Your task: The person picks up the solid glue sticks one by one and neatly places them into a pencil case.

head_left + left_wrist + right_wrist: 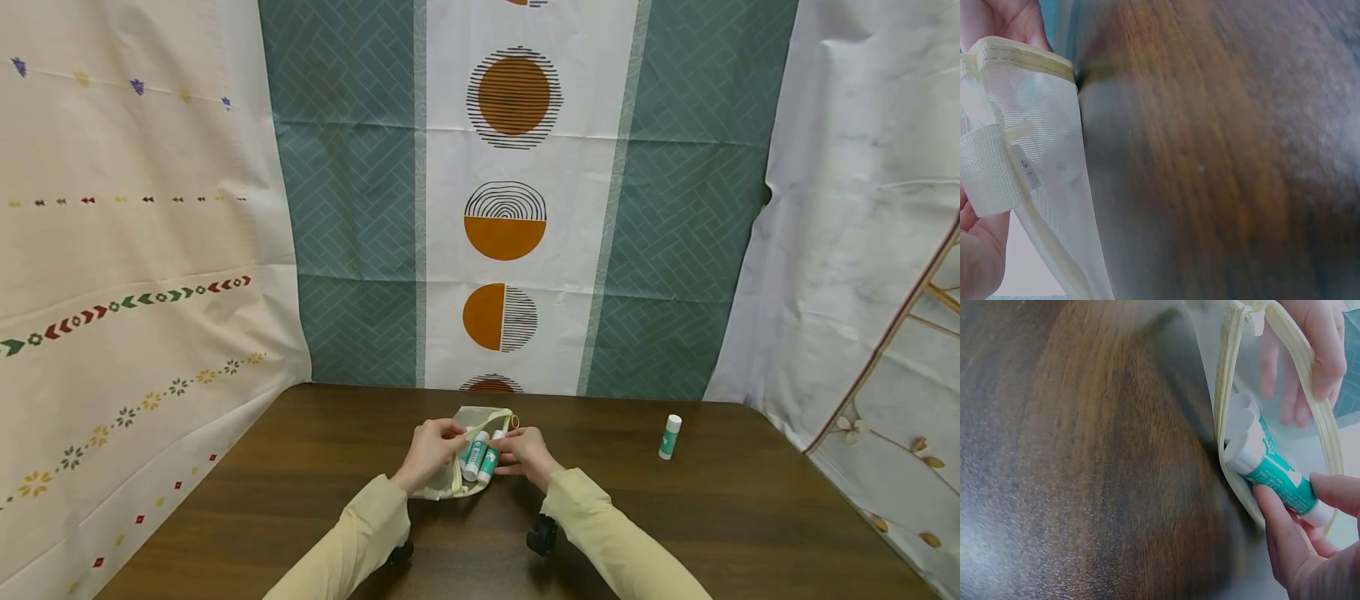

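Note:
A see-through mesh zip pouch [450, 485] with cream trim lies on the table, its mouth spread apart. My left hand [435, 450] holds one zipper edge, thumb over the trim, as the right wrist view shows. With thumb and fingers, my right hand [527, 454] pinches a green-and-white glue stick [1282, 481] at the pouch's mouth. Beside it inside the pouch are more glue sticks [476, 455], their white caps [1241, 419] partly hidden behind the held one. In the left wrist view, the mesh side [1054, 156] blurs the contents.
Another glue stick [671, 437] stands upright on the brown wooden table [600, 517], well to the right of my hands. Patterned curtains [360, 250] hang behind the table and along both sides.

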`<control>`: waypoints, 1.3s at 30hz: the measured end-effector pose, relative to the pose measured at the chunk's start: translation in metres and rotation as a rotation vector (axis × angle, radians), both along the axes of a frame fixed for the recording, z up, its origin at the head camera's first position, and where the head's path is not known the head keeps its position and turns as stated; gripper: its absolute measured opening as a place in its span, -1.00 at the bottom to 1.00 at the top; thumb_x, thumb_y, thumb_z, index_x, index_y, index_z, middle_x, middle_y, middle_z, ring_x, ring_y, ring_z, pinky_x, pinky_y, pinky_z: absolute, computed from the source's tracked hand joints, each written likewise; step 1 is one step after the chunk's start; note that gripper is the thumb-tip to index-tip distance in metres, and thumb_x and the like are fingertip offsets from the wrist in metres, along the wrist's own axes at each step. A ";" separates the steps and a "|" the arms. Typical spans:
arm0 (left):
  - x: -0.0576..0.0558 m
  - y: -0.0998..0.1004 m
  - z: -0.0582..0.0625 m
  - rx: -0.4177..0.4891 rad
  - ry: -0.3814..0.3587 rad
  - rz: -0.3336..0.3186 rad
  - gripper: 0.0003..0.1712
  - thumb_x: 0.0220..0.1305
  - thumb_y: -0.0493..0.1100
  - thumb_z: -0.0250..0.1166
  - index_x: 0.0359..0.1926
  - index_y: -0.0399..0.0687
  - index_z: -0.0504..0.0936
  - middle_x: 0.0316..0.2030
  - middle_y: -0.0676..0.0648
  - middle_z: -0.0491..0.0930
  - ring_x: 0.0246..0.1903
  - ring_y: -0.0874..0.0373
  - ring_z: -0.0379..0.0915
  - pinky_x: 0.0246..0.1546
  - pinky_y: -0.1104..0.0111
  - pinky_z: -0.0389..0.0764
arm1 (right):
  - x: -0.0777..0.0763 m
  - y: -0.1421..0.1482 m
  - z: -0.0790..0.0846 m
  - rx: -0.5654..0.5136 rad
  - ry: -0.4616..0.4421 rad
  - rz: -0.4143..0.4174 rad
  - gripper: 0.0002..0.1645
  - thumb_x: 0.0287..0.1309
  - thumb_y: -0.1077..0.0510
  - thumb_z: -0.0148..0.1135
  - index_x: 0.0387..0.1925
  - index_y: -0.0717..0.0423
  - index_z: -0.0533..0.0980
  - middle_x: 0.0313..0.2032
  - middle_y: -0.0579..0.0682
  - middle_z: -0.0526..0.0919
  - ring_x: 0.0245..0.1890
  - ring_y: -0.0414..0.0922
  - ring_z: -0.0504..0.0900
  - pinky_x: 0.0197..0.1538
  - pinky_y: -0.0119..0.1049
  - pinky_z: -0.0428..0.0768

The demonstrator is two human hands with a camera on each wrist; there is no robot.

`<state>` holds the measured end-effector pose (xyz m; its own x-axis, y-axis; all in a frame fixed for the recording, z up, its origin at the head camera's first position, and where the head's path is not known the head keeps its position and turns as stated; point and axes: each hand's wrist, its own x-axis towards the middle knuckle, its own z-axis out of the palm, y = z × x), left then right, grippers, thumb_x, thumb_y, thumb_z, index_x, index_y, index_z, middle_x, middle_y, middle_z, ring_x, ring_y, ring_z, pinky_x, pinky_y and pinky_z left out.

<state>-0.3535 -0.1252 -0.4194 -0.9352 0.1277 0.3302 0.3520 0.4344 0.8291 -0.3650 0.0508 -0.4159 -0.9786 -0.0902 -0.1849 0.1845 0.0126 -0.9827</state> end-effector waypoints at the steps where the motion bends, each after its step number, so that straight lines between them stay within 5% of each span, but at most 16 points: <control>1: 0.000 0.000 0.000 -0.002 0.003 -0.003 -0.89 0.08 -0.34 0.25 -0.34 -0.31 0.62 -0.44 -0.06 0.59 -0.61 0.22 0.39 -0.64 0.37 0.47 | 0.000 0.000 0.000 0.004 0.001 0.002 -0.71 0.02 0.38 0.23 -0.25 0.42 0.33 -0.44 0.19 0.57 -0.47 0.01 0.60 -0.38 -0.10 0.56; 21: 0.001 0.001 0.001 -0.012 -0.009 0.010 -0.89 0.10 -0.30 0.25 -0.34 -0.27 0.63 -0.44 -0.04 0.59 -0.55 0.20 0.41 -0.62 0.36 0.49 | -0.004 -0.001 -0.003 0.049 0.004 0.016 -0.75 0.00 0.44 0.21 -0.28 0.57 0.43 -0.49 0.19 0.58 -0.51 -0.04 0.59 -0.35 -0.15 0.56; 39: 0.000 0.002 0.002 -0.008 0.005 0.023 -0.90 0.05 -0.36 0.23 -0.35 -0.30 0.62 -0.50 -0.04 0.58 -0.67 0.25 0.36 -0.68 0.42 0.42 | 0.005 -0.001 -0.004 0.067 0.047 0.158 -0.82 -0.05 0.49 0.18 -0.35 0.61 0.46 -0.56 0.22 0.57 -0.59 -0.08 0.57 -0.41 -0.19 0.57</control>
